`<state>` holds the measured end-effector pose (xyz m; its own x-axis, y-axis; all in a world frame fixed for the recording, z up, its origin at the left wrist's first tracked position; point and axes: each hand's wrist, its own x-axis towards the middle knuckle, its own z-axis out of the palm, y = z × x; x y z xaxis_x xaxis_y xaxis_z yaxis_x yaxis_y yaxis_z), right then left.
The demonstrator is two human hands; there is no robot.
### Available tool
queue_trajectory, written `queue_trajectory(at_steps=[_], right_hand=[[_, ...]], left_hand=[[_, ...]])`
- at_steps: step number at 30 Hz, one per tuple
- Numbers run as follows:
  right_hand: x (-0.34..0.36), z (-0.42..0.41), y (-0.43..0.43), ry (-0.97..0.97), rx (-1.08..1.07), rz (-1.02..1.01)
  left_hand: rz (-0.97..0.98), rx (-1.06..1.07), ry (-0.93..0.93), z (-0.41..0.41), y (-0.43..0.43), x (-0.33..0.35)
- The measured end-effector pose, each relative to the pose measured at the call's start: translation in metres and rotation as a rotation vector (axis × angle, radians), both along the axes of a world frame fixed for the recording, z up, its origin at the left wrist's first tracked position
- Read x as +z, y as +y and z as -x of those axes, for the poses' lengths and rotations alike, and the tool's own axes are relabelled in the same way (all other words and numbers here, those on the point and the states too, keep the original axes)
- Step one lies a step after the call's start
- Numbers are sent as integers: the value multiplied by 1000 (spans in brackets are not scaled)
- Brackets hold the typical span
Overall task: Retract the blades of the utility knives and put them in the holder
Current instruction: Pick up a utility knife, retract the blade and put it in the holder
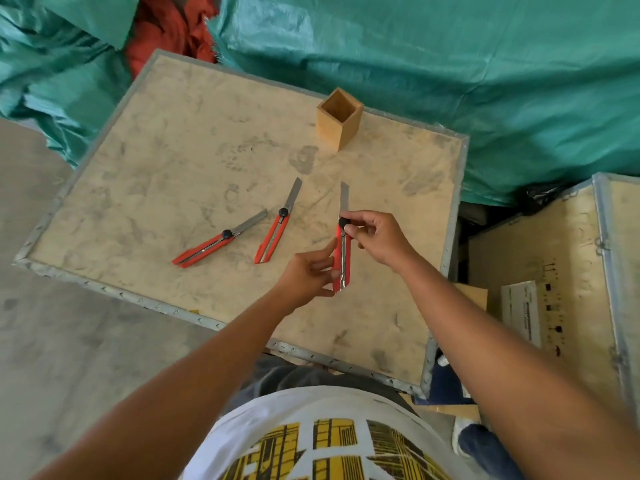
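Observation:
Three red utility knives with blades extended are on or over a plywood crate top (173,161). My left hand (308,271) grips the lower body of the rightmost knife (343,252), held just above the surface with its blade pointing away. My right hand (377,237) pinches that knife's black knob near the blade end. The middle knife (273,242) and the left knife (207,247) lie flat, untouched, to the left. An open, square wooden holder (339,121) stands upright near the far edge, with nothing visible inside.
The crate top has a metal rim (138,299). A second crate (554,271) with a white label stands to the right. Green tarpaulin (485,81) and red cloth (166,32) lie behind. Concrete floor (52,341) is on the left.

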<state>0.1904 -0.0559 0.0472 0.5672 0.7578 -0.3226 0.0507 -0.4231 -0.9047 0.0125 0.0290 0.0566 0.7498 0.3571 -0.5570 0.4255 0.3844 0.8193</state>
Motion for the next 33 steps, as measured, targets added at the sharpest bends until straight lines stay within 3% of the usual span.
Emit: queue_trajectory(at_steps=[16,33], right_hand=[[32,22,18,-109,194,-5],[42,33,12,-212,141,-35]], left_hand=[[36,48,-116,-5,66,18],[94,86,-159,-6,67,22]])
